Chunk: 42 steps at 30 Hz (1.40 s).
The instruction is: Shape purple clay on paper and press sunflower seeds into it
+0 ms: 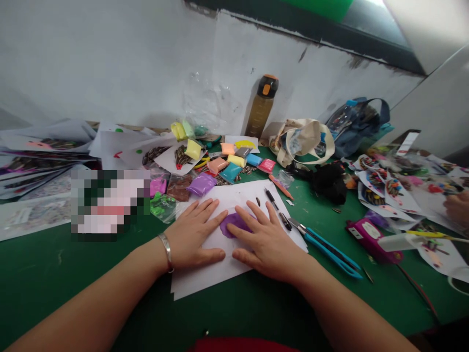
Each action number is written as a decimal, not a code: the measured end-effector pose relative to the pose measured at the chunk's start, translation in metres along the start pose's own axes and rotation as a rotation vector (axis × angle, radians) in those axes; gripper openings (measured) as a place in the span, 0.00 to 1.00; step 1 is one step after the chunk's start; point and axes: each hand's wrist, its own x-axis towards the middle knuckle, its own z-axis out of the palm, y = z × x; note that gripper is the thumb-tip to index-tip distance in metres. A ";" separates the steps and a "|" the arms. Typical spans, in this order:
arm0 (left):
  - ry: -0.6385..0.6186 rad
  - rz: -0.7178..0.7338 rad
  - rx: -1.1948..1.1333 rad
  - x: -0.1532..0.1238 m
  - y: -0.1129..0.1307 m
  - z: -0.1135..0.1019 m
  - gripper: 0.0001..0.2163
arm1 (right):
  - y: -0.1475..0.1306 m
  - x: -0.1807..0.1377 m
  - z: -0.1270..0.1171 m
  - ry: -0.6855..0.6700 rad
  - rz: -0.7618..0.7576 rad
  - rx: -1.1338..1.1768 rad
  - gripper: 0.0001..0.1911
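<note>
A flattened purple piece of modelling clay point(230, 226) lies on white paper point(205, 283) in front of me. My left hand point(194, 234) rests flat on the paper with fingers spread, its fingertips near the clay's left edge. From the other side my right hand point(266, 239) lies with spread fingers, some of them over the clay's right part and hiding it. Neither hand holds anything. Just right of the paper's middle are a black pen point(277, 209) and a small dark seed point(258, 201).
Several coloured clay packets point(202, 184) lie behind the paper. A blue utility knife point(331, 252) and a magenta device point(375, 239) are on the right. A bottle point(262, 107) and a cloth bag point(289, 144) stand by the wall. Another person's hand point(458, 210) shows at far right.
</note>
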 end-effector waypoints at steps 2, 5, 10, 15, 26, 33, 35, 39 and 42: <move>0.003 0.005 0.000 0.000 0.000 0.000 0.40 | -0.001 0.000 0.000 0.008 0.005 0.006 0.28; -0.002 0.007 0.004 0.000 0.001 -0.001 0.41 | -0.003 0.000 0.001 0.017 -0.017 0.017 0.29; -0.014 -0.001 0.004 0.001 0.001 -0.003 0.41 | 0.002 0.001 0.003 0.042 -0.015 0.065 0.27; -0.039 -0.002 -0.041 0.001 0.001 -0.008 0.42 | 0.029 0.003 0.006 0.270 0.183 0.155 0.23; -0.025 0.029 -0.117 -0.004 -0.008 -0.006 0.39 | 0.028 0.008 0.008 0.228 0.116 0.141 0.19; 0.073 0.035 -0.109 -0.007 -0.005 -0.009 0.38 | 0.029 0.007 0.005 0.178 0.112 0.110 0.19; 0.081 0.033 -0.091 -0.008 -0.005 -0.010 0.38 | 0.027 0.007 0.003 0.164 0.114 0.091 0.20; 0.060 0.036 -0.061 -0.009 -0.006 -0.010 0.37 | 0.024 0.006 0.003 0.165 0.105 0.066 0.20; 0.047 0.025 -0.034 -0.010 -0.006 -0.009 0.34 | 0.027 0.006 0.005 0.170 0.128 0.102 0.19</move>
